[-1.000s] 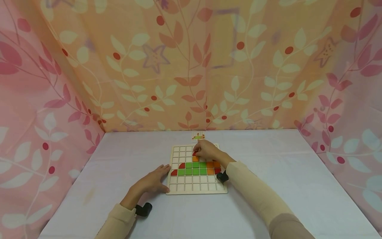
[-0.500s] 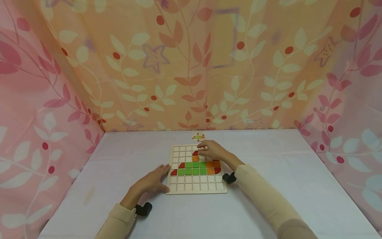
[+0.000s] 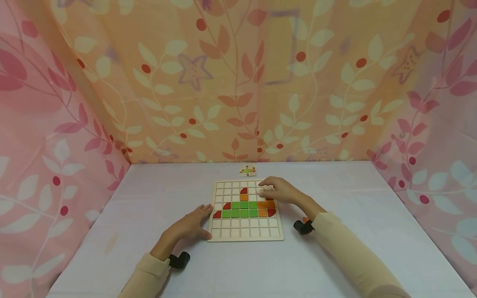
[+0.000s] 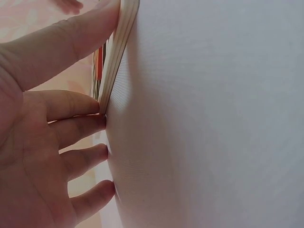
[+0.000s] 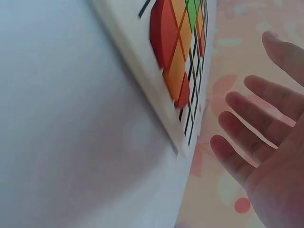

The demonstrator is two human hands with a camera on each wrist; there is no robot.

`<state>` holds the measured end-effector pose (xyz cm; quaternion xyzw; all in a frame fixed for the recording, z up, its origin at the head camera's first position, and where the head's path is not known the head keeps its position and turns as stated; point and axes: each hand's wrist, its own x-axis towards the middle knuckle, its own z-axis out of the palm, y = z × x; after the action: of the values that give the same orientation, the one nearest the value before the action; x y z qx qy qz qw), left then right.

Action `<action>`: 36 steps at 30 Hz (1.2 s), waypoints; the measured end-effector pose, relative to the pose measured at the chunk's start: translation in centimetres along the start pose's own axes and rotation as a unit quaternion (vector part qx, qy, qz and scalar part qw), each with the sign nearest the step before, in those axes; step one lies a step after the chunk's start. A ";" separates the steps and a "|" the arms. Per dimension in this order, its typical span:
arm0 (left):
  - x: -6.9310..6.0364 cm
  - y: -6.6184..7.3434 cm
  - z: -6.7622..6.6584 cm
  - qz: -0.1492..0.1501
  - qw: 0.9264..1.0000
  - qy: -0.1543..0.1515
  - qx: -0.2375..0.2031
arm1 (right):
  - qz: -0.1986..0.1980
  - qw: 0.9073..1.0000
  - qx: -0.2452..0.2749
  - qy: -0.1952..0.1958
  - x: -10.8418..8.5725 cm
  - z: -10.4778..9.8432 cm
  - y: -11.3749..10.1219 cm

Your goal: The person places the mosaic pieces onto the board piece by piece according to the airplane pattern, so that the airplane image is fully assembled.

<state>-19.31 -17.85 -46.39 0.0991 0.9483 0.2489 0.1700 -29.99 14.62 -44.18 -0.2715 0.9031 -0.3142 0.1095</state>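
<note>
A pale wooden grid board [image 3: 246,233] lies flat on the white table. Green square tiles [image 3: 244,205] form two rows across its middle, with orange tiles [image 3: 262,212] to their right and red rounded tiles [image 3: 217,215] at the ends. One orange tile and a red tile [image 3: 244,191] rise above the green rows. My left hand [image 3: 191,224] rests at the board's left edge, its thumb and fingertips touching the side [image 4: 116,61]. Above the board's upper right part hovers my right hand [image 3: 285,191], fingers spread and holding nothing; it partly covers a red tile there.
A small pattern card [image 3: 247,170] lies behind the board. Something orange [image 3: 306,219] shows partly behind the black wrist camera [image 3: 302,227] on the right. Floral cloth [image 3: 238,82] walls the table's back and both sides.
My right hand has drawn away from the red tile at the top of the pattern and moved right, with its fingers spreading. The left hand has stayed in place.
</note>
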 end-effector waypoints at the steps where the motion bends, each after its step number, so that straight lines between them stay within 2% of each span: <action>1: 0.0 0.0 0.0 0.002 1.000 0.000 0.001 | -0.004 1.000 -0.002 0.001 -0.3 -0.2 0.1; 9: 0.0 0.0 -0.1 0.003 1.000 0.000 -0.002 | -0.024 0.999 -0.009 0.021 -3.1 -0.9 1.5; 14: 0.0 0.1 0.0 -0.002 1.000 -0.001 -0.005 | -0.011 1.000 0.000 0.026 -4.9 -1.2 2.0; 21: 0.1 0.1 0.0 -0.010 1.000 -0.001 -0.002 | 0.002 1.000 -0.012 0.024 -7.1 -1.4 2.7; 30: 0.0 -0.1 0.1 -0.001 1.000 0.001 -0.008 | 0.050 0.998 -0.027 0.017 -8.7 -1.3 4.1; 36: -0.1 0.0 0.0 0.002 1.000 0.001 -0.006 | 0.032 0.996 -0.075 0.028 -9.7 -1.4 5.2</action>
<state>-19.27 -17.86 -46.35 0.0992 0.9468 0.2555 0.1688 -24.69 24.18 -46.06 -0.2415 0.9348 -0.2498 0.0740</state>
